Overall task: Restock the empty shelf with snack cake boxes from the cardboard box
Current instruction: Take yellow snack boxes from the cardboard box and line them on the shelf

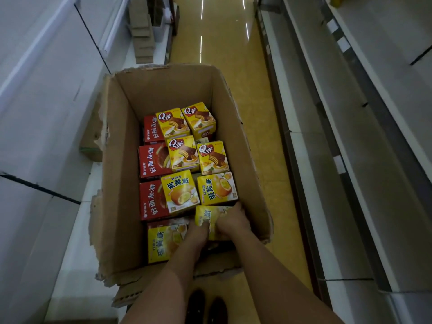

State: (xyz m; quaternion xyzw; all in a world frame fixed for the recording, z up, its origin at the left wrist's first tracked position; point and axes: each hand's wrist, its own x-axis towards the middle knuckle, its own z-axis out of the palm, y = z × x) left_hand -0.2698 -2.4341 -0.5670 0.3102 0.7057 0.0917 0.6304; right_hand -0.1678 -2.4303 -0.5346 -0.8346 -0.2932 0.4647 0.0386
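A large torn cardboard box [121, 183] stands on the aisle floor, holding several snack cake boxes: red ones [153, 160] along its left side, yellow ones with a chocolate cake picture [184, 152] at the back, yellow egg-yolk-pie ones [181, 191] nearer me. Both my hands reach down into the near right corner. My left hand [197, 232] and my right hand [232, 220] grip the same yellow snack cake box [208, 215] from either side, covering much of it. Another yellow box [161, 244] lies to its left.
Empty white shelves run along the right [364, 160] and the left [42, 113] of the yellow-tiled aisle [224, 43]. Stacked brown cartons [142, 36] sit at the far left shelf base. A small carton [90, 146] lies beside the big box. My shoes [207, 307] show below.
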